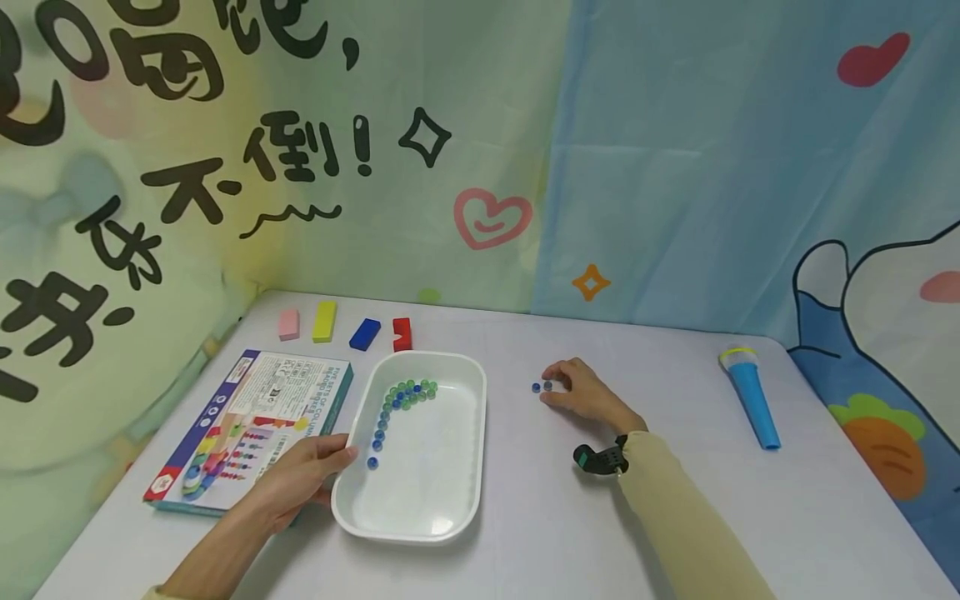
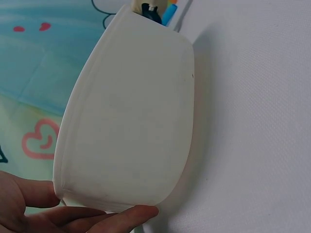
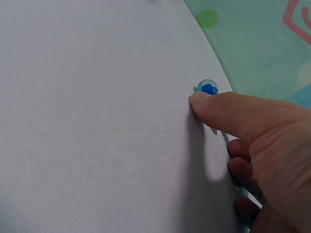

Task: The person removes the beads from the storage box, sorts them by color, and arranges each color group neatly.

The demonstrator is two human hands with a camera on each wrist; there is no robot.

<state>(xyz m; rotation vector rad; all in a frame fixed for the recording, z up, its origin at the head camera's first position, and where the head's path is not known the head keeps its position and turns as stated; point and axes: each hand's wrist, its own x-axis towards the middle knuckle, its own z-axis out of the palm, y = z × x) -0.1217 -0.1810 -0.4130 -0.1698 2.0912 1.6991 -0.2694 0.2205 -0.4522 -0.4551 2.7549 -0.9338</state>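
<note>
A white tray [image 1: 450, 392] sits in the middle of the table, with an arc of blue and green marbles [image 1: 397, 400] inside it. My left hand [image 1: 333, 462] grips the tray's left rim; in the left wrist view its fingers [image 2: 112, 216] curl under the tray's outer wall [image 2: 131, 121]. To the right of the tray, my right hand [image 1: 555, 386] rests on the table with curled fingers. Its thumb and forefinger pinch a blue marble [image 1: 547, 386], and a second blue marble [image 1: 536, 387] lies just to the left. In the right wrist view the thumb [image 3: 228, 109] touches a blue marble [image 3: 208, 88].
A printed game box [image 1: 251, 429] lies left of the tray. Pink [image 1: 288, 325], yellow [image 1: 324, 321], blue [image 1: 365, 333] and red [image 1: 402, 334] blocks stand along the back. A blue toy microphone [image 1: 752, 396] lies at the right. A printed cloth backdrop closes off the back.
</note>
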